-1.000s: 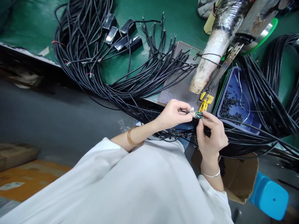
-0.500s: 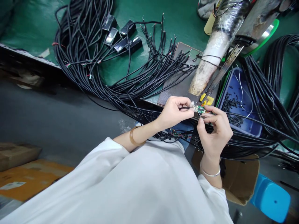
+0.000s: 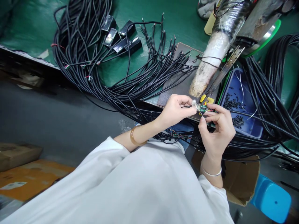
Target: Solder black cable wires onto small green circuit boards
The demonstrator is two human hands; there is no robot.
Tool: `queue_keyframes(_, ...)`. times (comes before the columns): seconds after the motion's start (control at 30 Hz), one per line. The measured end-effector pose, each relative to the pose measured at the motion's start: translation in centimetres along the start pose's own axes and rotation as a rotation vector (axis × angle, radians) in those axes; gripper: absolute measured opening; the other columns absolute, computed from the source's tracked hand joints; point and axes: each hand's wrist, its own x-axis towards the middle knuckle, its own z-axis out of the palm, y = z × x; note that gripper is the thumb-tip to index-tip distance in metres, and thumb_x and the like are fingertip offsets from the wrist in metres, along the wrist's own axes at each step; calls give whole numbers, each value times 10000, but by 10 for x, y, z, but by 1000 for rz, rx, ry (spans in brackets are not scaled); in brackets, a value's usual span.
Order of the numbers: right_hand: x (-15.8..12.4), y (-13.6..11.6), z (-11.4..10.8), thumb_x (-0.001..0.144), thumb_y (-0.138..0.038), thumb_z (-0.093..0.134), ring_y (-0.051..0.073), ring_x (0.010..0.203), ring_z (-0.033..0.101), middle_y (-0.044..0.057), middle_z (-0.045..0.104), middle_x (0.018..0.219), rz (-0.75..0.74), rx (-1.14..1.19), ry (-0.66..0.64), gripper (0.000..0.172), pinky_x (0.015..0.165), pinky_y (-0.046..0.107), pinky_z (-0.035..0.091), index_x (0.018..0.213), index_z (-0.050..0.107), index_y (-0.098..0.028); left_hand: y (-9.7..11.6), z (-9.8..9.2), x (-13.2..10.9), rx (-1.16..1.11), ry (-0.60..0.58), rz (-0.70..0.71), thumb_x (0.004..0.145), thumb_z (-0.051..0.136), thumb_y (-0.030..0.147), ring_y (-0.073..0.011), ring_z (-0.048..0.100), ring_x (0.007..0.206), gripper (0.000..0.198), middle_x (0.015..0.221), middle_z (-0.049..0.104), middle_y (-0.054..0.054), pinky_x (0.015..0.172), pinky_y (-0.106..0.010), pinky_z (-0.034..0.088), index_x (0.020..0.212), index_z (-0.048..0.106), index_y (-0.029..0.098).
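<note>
My left hand [image 3: 176, 108] is closed, pinching the end of a black cable [image 3: 186, 107] against the left side of a small green circuit board [image 3: 202, 109]. A whitish wrapping [image 3: 194, 103] shows at its fingertips. My right hand [image 3: 217, 127] is closed too: the index finger steadies the board's right end, where coloured wires run off. Its thumb and a finger pinch a thin silvery wire [image 3: 201, 114] that reaches the board's lower left edge. Just above the board is the tip of a fixed metal rod tool [image 3: 210, 88], beside a yellow piece [image 3: 210, 100].
Bundled black cables [image 3: 109, 84] cover the left bench, with several black boxes [image 3: 134, 45] among them. A wrapped pipe [image 3: 205, 74] slants above my hands. To the right stand a blue bin [image 3: 251, 126] of small black pieces and more cables [image 3: 277, 115]. Below are a carton [image 3: 243, 180] and blue stool [image 3: 275, 199].
Both hands and the circuit board have shifted slightly to the right. The silvery wire still touches or nearly touches the board's lower left edge.
</note>
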Motion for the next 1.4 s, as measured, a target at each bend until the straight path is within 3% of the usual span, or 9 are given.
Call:
queue_keyframes(0.33, 8, 7, 0, 818, -121, 703, 217, 972, 719, 67, 681, 1146, -65, -36, 12, 135, 875, 427, 619, 811, 596, -203, 3, 5, 5, -10, 59, 29, 645, 703, 130, -72, 571, 587, 36, 612, 668, 17, 595, -190, 484, 617, 690, 111)
queue_keyframes(0.7, 14, -3, -5, 808, -98, 706, 217, 1003, 711, 69, 686, 1134, -102, -75, -13, 142, 879, 405, 599, 784, 611, -201, 7, 4, 2, -9, 53, 25, 666, 695, 132, -52, 505, 543, 110, 569, 595, 40, 535, -173, 425, 581, 624, 123)
queue_keyframes(1.07, 15, 2, -5, 802, -84, 702, 216, 1011, 709, 64, 700, 1099, -96, -57, -47, 157, 885, 398, 587, 778, 593, -195, 4, 1, 3, -8, 43, -55, 646, 700, 144, -74, 568, 613, 50, 622, 647, 16, 622, -193, 473, 615, 681, 109)
queue_keyframes(1.4, 13, 1, -5, 800, -91, 721, 204, 971, 715, 65, 690, 1110, -64, -30, -13, 143, 867, 394, 595, 787, 616, -188, 2, 5, -1, 117, 77, 68, 703, 670, 181, -73, 505, 578, 126, 578, 583, 17, 574, -198, 423, 597, 654, 115)
